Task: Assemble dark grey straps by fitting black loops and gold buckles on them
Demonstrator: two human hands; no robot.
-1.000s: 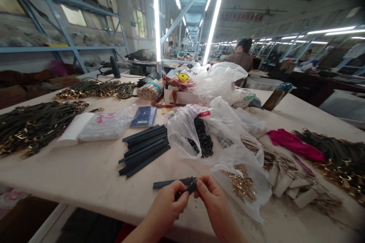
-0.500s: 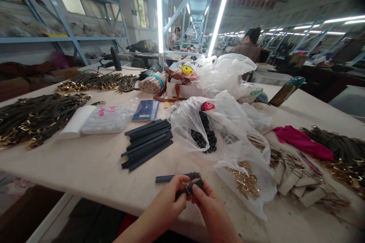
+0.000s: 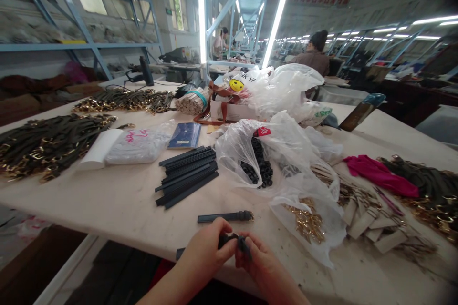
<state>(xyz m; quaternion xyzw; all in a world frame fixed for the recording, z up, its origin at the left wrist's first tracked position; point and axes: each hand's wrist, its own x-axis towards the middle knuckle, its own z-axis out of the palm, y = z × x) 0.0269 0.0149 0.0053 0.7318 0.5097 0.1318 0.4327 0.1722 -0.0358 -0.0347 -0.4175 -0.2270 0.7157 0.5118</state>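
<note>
My left hand (image 3: 205, 255) and my right hand (image 3: 255, 259) meet at the table's near edge, both pinched on a dark strap (image 3: 232, 240) whose end sticks out left below my left hand. Just beyond them a finished dark strap with a loop (image 3: 225, 217) lies flat on the table. A stack of dark straps (image 3: 188, 176) lies farther back to the left. An open clear bag of black loops (image 3: 259, 167) sits behind my right hand, and a bag of gold buckles (image 3: 304, 221) lies to the right.
Piles of dark straps with gold hardware (image 3: 43, 145) cover the left side and far right (image 3: 425, 190). Pink cloth (image 3: 379, 176), white plastic bags (image 3: 282, 90), a box (image 3: 232, 112) and a bottle (image 3: 359, 112) stand behind. A person (image 3: 313, 55) works at the far table.
My hands pulled back toward me and lower. A strap with a loop now lies on the table in front of them, and I hold another strap.
</note>
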